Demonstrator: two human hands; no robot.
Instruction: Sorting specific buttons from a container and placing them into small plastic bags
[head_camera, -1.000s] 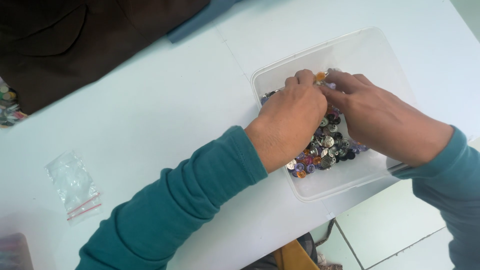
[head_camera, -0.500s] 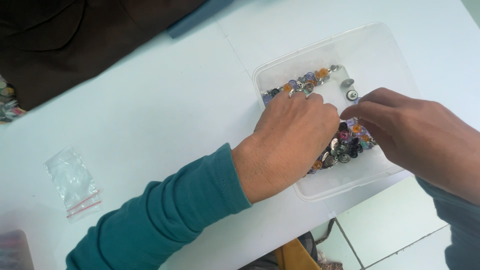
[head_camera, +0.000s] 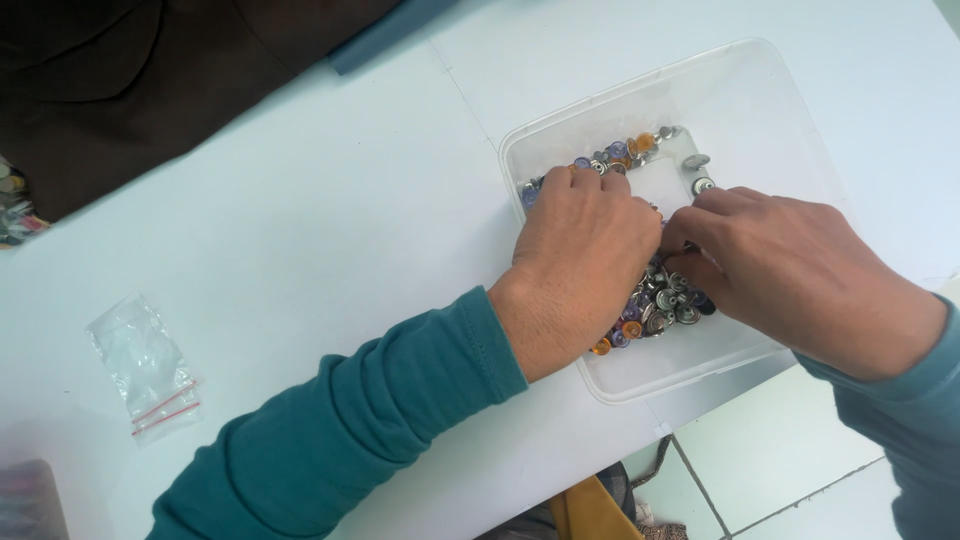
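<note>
Clear plastic tub (head_camera: 760, 90) on the white worktop (head_camera: 300, 250) holds the metal snap buttons (head_camera: 665, 300). My left hand (head_camera: 585, 255) lies curled over the pile; my right hand (head_camera: 790, 275) pinches among them, grip hidden, can't tell. Best to pick singly, fingertips low.

bright, even daylight washes the white tabletop (head_camera: 300, 250), nearly bleaching it. shadows stay soft and faint beside the hands. mild glare sits on the clear tub (head_camera: 760, 100). focus is sharp, with slight softness at the corners.
</note>
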